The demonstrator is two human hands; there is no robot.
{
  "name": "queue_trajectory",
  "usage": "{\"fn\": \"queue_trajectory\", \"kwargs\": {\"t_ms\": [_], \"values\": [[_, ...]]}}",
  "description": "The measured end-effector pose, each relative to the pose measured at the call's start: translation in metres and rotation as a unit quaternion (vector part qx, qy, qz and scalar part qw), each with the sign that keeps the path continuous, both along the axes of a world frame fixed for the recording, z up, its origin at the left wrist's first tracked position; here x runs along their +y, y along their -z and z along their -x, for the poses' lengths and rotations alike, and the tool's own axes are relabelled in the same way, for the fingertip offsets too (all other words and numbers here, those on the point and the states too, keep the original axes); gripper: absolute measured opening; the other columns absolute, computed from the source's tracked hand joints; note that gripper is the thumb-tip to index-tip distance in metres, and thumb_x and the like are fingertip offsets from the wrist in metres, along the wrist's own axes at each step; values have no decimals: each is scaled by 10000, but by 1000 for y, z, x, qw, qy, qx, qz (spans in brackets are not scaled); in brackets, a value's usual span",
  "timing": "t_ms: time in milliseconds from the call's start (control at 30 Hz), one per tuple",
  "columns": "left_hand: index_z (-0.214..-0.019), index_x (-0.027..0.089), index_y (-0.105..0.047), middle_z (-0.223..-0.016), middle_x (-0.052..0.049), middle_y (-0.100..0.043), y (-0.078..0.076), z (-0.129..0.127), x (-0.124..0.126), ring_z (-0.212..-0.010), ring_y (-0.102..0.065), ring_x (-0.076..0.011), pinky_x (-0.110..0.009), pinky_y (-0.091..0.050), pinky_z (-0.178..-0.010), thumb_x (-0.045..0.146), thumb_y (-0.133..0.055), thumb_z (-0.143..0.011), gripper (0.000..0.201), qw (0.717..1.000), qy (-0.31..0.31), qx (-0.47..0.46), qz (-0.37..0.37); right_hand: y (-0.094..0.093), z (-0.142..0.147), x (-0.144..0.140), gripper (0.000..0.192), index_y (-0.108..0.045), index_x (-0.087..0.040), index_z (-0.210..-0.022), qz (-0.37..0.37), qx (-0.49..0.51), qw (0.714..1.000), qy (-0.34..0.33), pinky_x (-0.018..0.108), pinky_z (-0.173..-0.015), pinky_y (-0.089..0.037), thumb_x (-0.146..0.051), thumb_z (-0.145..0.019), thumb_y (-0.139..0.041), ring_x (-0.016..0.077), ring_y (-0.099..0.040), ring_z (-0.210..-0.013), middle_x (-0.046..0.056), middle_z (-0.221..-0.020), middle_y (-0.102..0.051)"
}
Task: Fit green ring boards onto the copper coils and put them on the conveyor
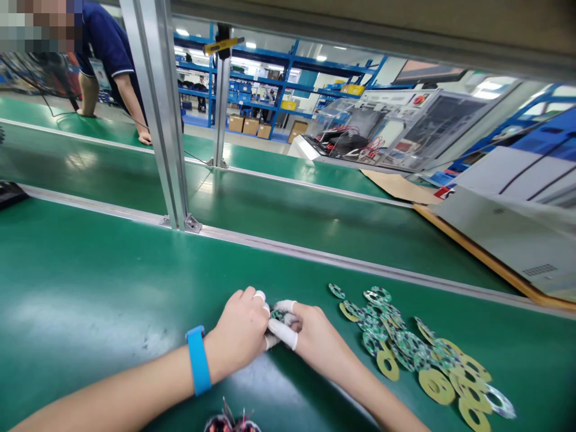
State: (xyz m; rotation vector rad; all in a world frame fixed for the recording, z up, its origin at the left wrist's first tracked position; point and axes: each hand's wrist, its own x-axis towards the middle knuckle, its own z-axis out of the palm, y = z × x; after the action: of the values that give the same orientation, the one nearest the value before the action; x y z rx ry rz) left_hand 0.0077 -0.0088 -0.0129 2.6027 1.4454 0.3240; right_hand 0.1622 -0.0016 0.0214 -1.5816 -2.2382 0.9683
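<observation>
- In the head view, a small green circuit board [277, 314] sits between the two hands, above the green tabletop [90, 294], left of the loose boards; fingers cover most of it, so its long axis and facing cannot be told.
- The right hand [317, 339] has its thumb and bent fingers, in white finger cots [284, 333], clamped on the board and pointing left.
- The left hand [243, 329], with a blue wristband [198, 361] at its wrist, has its fingers curled together against the board's left side; its grip there is hidden.
- Right of the hands, ring-shaped circuit boards [407, 343] lie overlapping in a band slanting from far left to near right, some showing green populated faces, others plain yellow ones.
- At the near edge, copper-wound coils [231, 425] show loose wire ends pointing up.
- Beyond, an aluminium post [157, 114] stands tilted.
</observation>
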Motion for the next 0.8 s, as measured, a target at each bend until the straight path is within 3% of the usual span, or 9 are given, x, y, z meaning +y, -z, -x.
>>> {"fn": "queue_trajectory", "kwargs": {"t_ms": [233, 533, 700, 800], "values": [[-833, 124, -625, -833, -119, -581, -3, 0, -1, -834, -516, -278, -383, -451, -672, 429, -590, -781, 311, 999, 33, 18, 9, 2, 3, -4, 161, -601, -161, -721, 16, 24, 1000, 2, 203, -435, -292, -297, -772, -533, 101, -366, -456, -52, -494, -434], [-830, 141, -580, -844, -104, -563, 2, 3, 3, -842, -511, -275, -379, -457, -685, 415, -554, -816, 276, 998, 63, -1, 24, -1, 10, -7, 201, -497, -189, -590, 2, -12, 1000, 17, 207, -420, -262, -291, -763, -512, 103, -354, -436, -45, -471, -409], [-822, 149, -578, -851, -93, -563, 0, 6, 5, -836, -514, -267, -376, -450, -701, 490, -583, -787, 343, 998, 49, -29, 33, -1, 3, -3, 262, -531, -182, -594, 20, 13, 1000, 3, 206, -436, -313, -347, -797, -518, 109, -423, -445, -31, -481, -480], [-823, 159, -583, -845, -71, -565, -5, 13, 10, -818, -515, -254, -358, -445, -697, 564, -670, -677, 439, 996, 34, -54, 66, 3, -5, 2, 314, -580, -170, -615, 67, 48, 997, -6, 209, -452, -365, -382, -833, -499, 119, -499, -456, -14, -511, -543]]}}
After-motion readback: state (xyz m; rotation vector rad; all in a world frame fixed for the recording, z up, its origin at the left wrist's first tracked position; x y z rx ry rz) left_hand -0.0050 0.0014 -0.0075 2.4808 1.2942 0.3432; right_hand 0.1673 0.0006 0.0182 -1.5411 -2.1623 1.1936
